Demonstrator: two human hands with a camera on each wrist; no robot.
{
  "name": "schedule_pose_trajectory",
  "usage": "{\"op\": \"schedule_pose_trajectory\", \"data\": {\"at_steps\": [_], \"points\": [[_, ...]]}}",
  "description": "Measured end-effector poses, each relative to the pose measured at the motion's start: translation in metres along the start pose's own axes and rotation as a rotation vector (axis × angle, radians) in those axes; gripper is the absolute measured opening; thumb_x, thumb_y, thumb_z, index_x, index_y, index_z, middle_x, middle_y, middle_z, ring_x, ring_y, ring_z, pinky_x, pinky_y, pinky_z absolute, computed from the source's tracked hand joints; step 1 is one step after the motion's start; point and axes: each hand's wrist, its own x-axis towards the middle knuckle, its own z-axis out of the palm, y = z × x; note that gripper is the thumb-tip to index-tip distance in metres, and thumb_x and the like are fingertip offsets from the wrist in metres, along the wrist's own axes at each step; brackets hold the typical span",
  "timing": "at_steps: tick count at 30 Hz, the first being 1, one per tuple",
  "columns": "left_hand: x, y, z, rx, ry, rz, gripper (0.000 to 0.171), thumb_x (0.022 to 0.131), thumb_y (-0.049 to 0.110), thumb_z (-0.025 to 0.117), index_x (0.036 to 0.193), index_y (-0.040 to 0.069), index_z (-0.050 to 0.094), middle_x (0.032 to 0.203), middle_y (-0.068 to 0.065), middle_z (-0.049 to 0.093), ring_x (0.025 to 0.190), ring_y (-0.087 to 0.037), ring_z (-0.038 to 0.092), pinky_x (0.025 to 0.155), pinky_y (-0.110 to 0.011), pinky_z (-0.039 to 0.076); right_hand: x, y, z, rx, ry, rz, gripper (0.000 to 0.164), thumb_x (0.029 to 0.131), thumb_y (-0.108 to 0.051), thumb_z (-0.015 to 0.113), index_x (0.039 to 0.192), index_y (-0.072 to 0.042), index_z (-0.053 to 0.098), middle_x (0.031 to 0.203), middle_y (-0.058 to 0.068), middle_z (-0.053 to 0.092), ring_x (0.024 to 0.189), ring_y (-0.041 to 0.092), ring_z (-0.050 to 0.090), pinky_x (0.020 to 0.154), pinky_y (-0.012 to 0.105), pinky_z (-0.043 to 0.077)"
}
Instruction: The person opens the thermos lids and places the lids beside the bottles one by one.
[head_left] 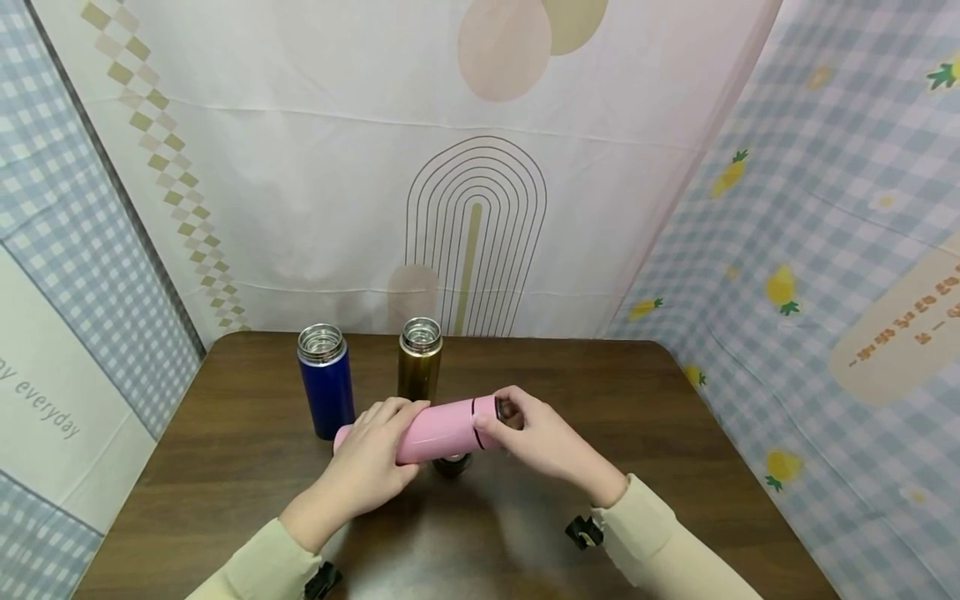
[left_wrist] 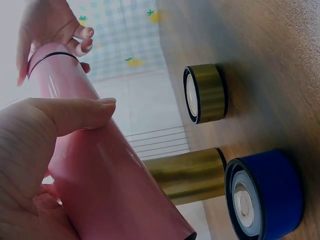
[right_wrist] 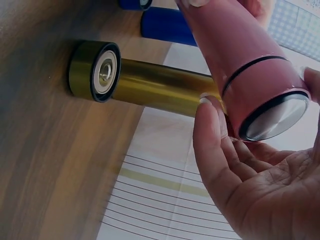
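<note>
A pink thermos bottle (head_left: pixel 441 430) is tipped nearly sideways above the table, its lid end to the right. My left hand (head_left: pixel 375 458) grips its body, thumb across the near side in the left wrist view. At the other end, my right hand (head_left: pixel 547 437) holds the pink lid (right_wrist: pixel 257 92) between thumb and fingers. A black line marks where lid and body meet, and a silver disc (right_wrist: pixel 279 119) caps the lid. Behind the pink thermos stand a lidless blue bottle (head_left: pixel 327 392) and a lidless gold bottle (head_left: pixel 417 371), both upright.
A gold lid (left_wrist: pixel 207 93) and a blue lid (left_wrist: pixel 277 195) rest on the brown wooden table (head_left: pixel 600 383), inner sides up. The gold one stands in front of the gold bottle. Patterned cloths (head_left: pixel 315 183) hang behind and at both sides.
</note>
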Motion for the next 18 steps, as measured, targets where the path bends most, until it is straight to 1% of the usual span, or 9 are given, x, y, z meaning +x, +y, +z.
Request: {"op": "schedule_pose_trajectory", "data": {"at_steps": [7,14,18], "points": [[0.0006,-0.0006,-0.0001,0.003,-0.008,0.001,0.076,0.064,0.016,0.083,0.135,0.016,0.054,0.119,0.0,0.055,0.109,-0.021,0.051,0.094,-0.044,0.041,0.0007,0.0026,-0.0004,-0.023,0.012,-0.039,0.049,0.084,-0.057,0.067,0.114,-0.02,0.057,0.09,-0.002,0.06,0.077,0.013,0.058,0.063,0.032,0.05],[0.0008,-0.0036,0.0003,0.01,-0.001,0.011,0.076,0.063,0.016,0.082,0.134,0.017,0.054,0.12,0.0,0.055,0.109,-0.021,0.051,0.095,-0.042,0.04,0.0,0.0036,-0.0002,0.038,-0.008,-0.077,0.05,0.083,-0.051,0.071,0.118,-0.019,0.055,0.097,-0.002,0.061,0.085,0.013,0.06,0.069,0.032,0.052],[0.0003,-0.0052,0.0003,-0.003,-0.01,0.008,0.075,0.064,0.017,0.082,0.134,0.016,0.054,0.12,0.001,0.055,0.109,-0.021,0.051,0.095,-0.042,0.04,-0.0006,0.0048,0.0001,0.07,-0.031,-0.141,0.054,0.083,-0.043,0.074,0.125,-0.018,0.052,0.103,-0.001,0.06,0.087,0.013,0.061,0.075,0.031,0.053]]}}
